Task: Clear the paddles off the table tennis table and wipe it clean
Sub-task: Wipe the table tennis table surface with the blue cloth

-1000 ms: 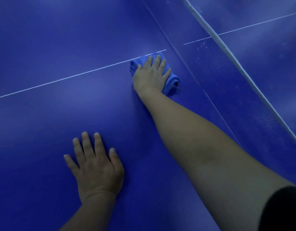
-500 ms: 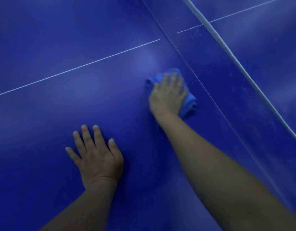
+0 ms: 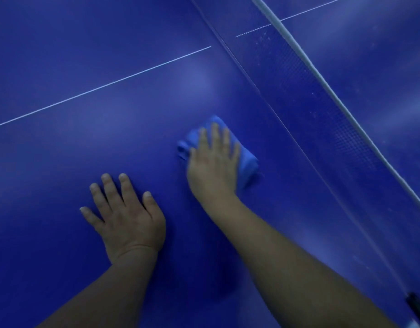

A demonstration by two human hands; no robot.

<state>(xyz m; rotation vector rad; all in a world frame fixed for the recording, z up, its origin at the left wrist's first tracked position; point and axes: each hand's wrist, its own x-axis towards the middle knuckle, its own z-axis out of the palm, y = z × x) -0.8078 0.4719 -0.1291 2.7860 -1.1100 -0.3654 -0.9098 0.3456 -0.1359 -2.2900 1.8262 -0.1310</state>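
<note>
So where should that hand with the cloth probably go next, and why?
Probably sideways toward the net, for another stroke. The right hand presses the blue cloth flat on the table, the left hand braces, and no paddles show.

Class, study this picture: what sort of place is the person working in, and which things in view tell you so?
Probably a games room or sports hall, at a table tennis table: a blue top with a thin white centre line and a white-edged net across it. The right hand presses a blue cloth on it.
</note>
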